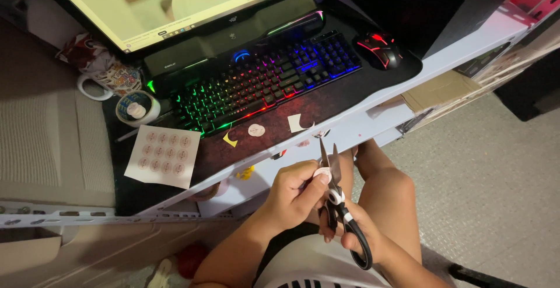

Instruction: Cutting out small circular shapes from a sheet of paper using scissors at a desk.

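My right hand (356, 232) grips the black handles of the scissors (337, 197), fingers through the loops, blades parted a little and pointing up toward the desk (373, 122) edge. My left hand (291, 195) is closed around a small round paper piece (322, 174), pinched between thumb and fingers right against the scissor blades. Both hands sit over my lap, just below the front edge of the desk.

Taking the scissors as the landmark: straight above them, on the dark mat, lie paper offcuts, a white scrap (297, 123) with a curved cut, a round cut-out (256, 129) to its left, and a small yellow sliver (230, 140) further left. Well to the upper left lies a white sheet of round stickers (163, 155), set in rows. Beyond that sheet stands a roll of tape (137, 108), and behind it a patterned mug (108, 81). Above the scraps runs the rainbow-lit keyboard (265, 81), with a dark wrist rest or speaker bar behind it and the bright monitor (175, 2) above. To the upper right of the scissors sits a black mouse (379, 50) glowing red. Below the desk edge, left of the scissors, something yellow (246, 173) pokes out from a lower shelf. My knees (388, 177) lie just right of the blades, over the grey floor (496, 171).
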